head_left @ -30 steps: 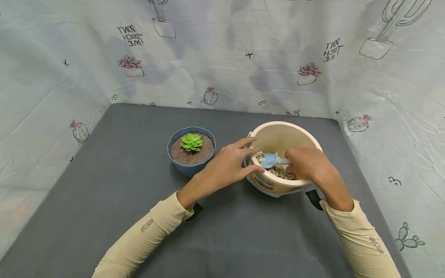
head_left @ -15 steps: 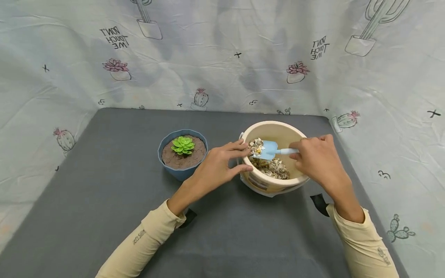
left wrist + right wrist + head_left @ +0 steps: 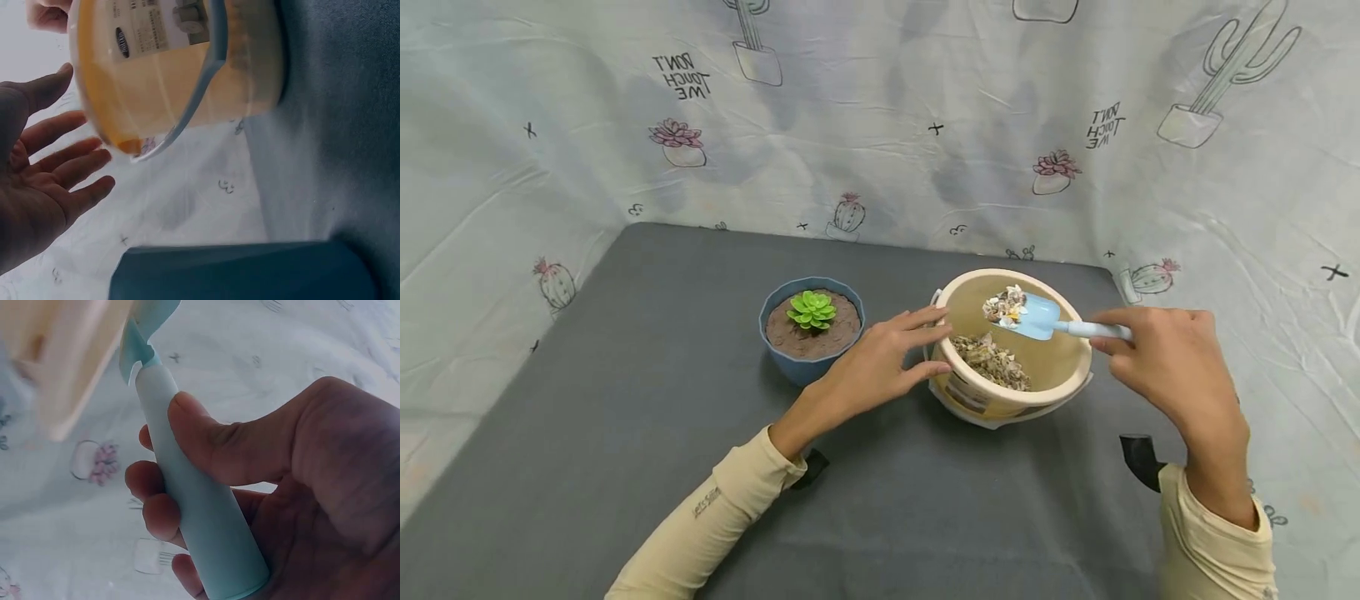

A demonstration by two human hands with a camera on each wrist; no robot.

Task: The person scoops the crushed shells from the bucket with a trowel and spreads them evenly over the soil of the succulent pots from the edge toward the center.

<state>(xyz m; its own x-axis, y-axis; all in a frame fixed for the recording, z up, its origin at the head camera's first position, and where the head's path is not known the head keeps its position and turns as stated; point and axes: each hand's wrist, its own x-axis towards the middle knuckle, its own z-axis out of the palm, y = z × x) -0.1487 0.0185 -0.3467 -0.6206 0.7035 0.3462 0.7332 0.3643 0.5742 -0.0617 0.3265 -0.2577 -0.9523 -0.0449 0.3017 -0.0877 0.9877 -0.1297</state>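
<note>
shovel [image 3: 1037, 317]: load [image 3: 1004, 307] visible in head view only

Soft light, dimmer wrist views

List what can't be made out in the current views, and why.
Front of trowel blade: head view, mostly covered by its load.
Bottom of the gravelly mix: head view, behind the bucket's near side.
Label's fine print: left wrist view, too small.
Part of the blue pot: left wrist view, cut by bottom edge.
</note>
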